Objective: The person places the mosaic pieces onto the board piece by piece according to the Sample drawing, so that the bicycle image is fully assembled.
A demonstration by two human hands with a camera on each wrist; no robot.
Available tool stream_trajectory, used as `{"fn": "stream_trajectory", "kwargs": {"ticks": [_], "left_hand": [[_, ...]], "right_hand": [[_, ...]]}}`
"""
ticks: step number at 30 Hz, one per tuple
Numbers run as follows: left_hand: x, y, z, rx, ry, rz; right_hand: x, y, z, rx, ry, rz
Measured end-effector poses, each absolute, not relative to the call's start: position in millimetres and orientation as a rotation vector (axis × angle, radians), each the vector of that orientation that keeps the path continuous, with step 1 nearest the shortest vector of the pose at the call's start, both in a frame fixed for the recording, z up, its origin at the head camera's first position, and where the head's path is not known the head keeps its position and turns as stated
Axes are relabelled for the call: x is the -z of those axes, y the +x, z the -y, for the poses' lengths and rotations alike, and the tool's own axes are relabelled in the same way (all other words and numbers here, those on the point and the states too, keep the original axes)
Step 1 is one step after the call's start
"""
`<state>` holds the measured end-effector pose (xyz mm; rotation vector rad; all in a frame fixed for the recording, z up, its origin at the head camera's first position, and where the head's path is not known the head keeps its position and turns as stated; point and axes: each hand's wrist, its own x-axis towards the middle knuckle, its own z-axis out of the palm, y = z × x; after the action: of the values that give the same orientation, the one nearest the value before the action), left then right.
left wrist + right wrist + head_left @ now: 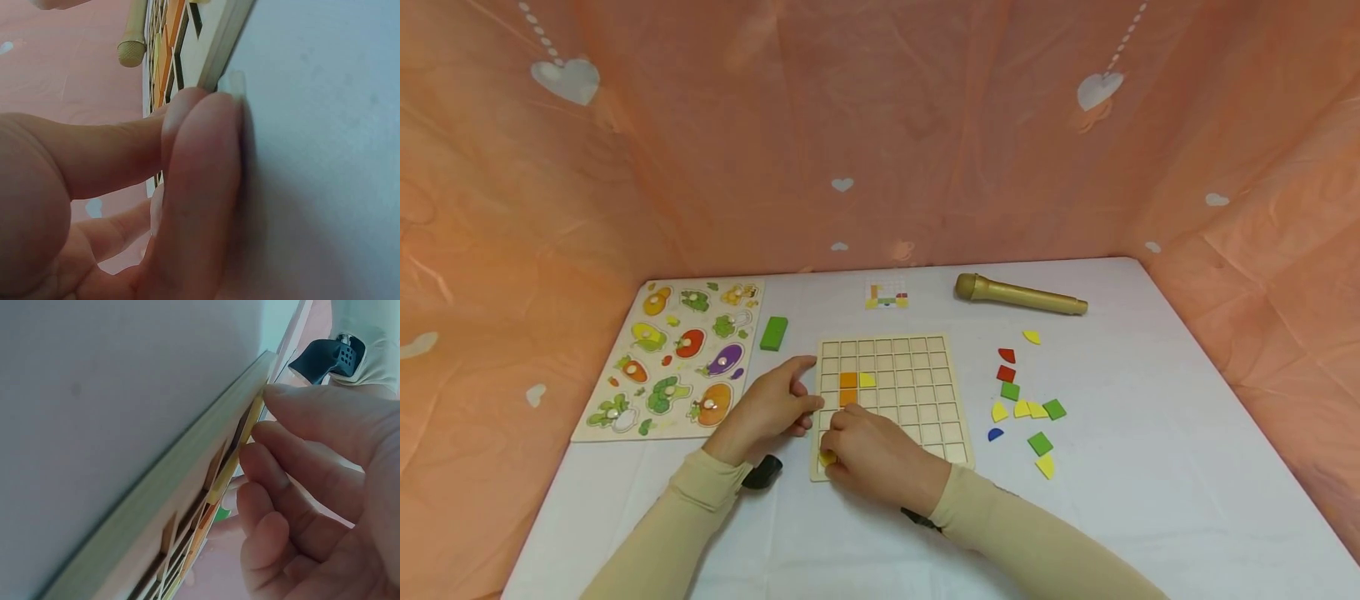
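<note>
A wooden grid board (927, 375) lies on the white table. My left hand (767, 410) grips its left edge, the thumb at the rim and the other fingers bent beside it. Low over the board's left side, my right hand (883, 454) pinches a small yellow piece (253, 415) at the lower-left corner cell; the fingers partly cover it. Two orange squares (848, 380) sit one above the other in the grid, with a yellow quarter-circle piece (867, 380) to the right of the upper one.
Loose yellow, red, green and blue pieces (1011, 390) lie right of the board. A gold microphone (1022, 296) is behind them. A small pattern card (887, 293) and green block (773, 333) lie beyond the board. At left is a vegetable puzzle (681, 367).
</note>
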<state>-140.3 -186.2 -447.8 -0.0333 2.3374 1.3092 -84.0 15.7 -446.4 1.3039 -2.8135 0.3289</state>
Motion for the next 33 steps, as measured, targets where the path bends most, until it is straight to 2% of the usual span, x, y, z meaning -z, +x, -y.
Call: {"fn": "stream_trajectory", "kwargs": {"ticks": [18, 24, 33], "left_hand": [[447, -138, 186, -1.322, -0.041, -2.331], [447, -139, 185, -1.312, -0.066, -2.313], [447, -140, 184, -1.287, -0.081, -2.328]], "right_hand": [[441, -84, -30, -0.384, 1.239, 2.849], [433, -85, -66, -0.493, 1.157, 2.901], [433, -79, -148, -0.577, 1.034, 2.851]]}}
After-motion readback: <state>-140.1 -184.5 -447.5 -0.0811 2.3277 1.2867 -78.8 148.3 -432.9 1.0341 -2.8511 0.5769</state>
